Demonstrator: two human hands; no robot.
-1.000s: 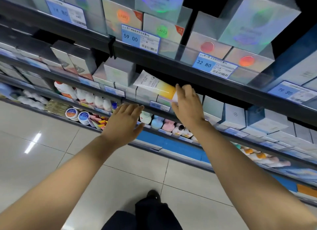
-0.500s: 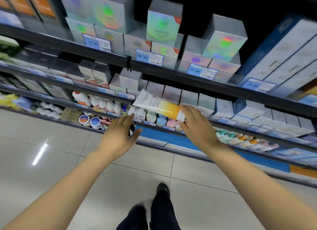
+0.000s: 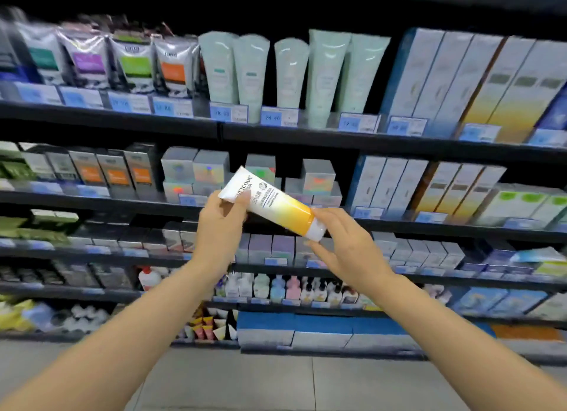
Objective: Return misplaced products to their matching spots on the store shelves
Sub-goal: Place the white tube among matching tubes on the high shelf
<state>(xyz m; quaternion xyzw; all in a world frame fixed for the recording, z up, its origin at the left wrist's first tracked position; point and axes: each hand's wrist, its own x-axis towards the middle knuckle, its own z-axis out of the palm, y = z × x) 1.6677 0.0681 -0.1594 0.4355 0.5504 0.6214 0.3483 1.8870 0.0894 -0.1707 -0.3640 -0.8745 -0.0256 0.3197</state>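
A white-to-orange cosmetic tube [image 3: 270,204] with a white cap is held in the air in front of the shelves, tilted with its flat end up to the left. My left hand [image 3: 219,226] pinches the flat end between thumb and fingers. My right hand [image 3: 340,241] holds the cap end from below and the side. Behind the tube stand silver holographic boxes [image 3: 196,168] on the second shelf. White-and-orange tall boxes [image 3: 503,85] stand on the top shelf at the right, with similar ones [image 3: 454,186] on the shelf below.
Pale green tubes [image 3: 288,73] and foil pouches [image 3: 132,60] fill the top shelf behind blue price tags [image 3: 228,112]. Lower shelves hold grey boxes [image 3: 270,246], small pastel bottles [image 3: 285,288] and blue cartons [image 3: 319,324]. Grey floor tiles [image 3: 276,383] lie below.
The tube has come off the lower shelf and risen in my right hand; my left hand has taken its flat end. My view has lifted to show higher shelves.
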